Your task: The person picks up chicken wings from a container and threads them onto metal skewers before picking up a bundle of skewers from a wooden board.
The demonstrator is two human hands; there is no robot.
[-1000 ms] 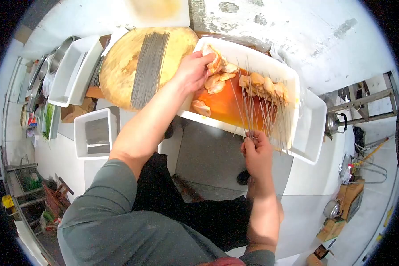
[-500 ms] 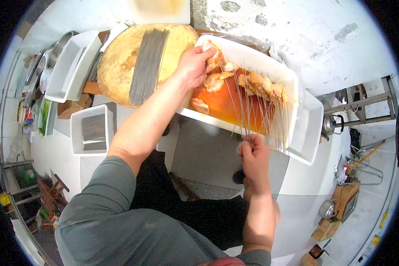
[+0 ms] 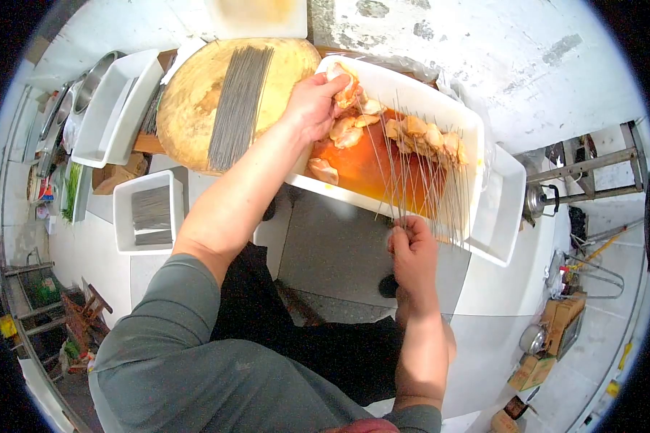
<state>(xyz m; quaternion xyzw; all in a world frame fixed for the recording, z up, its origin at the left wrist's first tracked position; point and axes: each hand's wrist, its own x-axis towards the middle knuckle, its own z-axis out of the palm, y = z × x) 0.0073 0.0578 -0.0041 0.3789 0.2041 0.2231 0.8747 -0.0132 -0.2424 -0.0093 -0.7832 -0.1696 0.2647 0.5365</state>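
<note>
My left hand (image 3: pixel 315 108) is closed on a piece of raw marinated chicken (image 3: pixel 347 88), lifted at the far left end of a white tub (image 3: pixel 384 76). Below the tub's near edge, my right hand (image 3: pixel 414 252) pinches the lower ends of thin metal skewers (image 3: pixel 395 189), whose shafts slant up over the tub. Orange-red marinade (image 3: pixel 368 170) covers the tub's bottom, with loose chicken pieces (image 3: pixel 345 133) lying in it. Threaded chicken (image 3: pixel 419 133) sits on several skewers along the tub's right side, their lower ends sticking out over the near rim.
A round wooden chopping block (image 3: pixel 188 94) left of the tub carries a bundle of bare skewers (image 3: pixel 240 108). Another white bin (image 3: pixel 125 232) with skewers stands lower left. An empty-looking long white tray (image 3: pixel 102 137) lies farther left. A second white tub (image 3: pixel 509 216) shows under the right end.
The chicken piece in my left hand has tipped slightly to the left. My right hand keeps its pinch on the skewers, almost unmoved.
</note>
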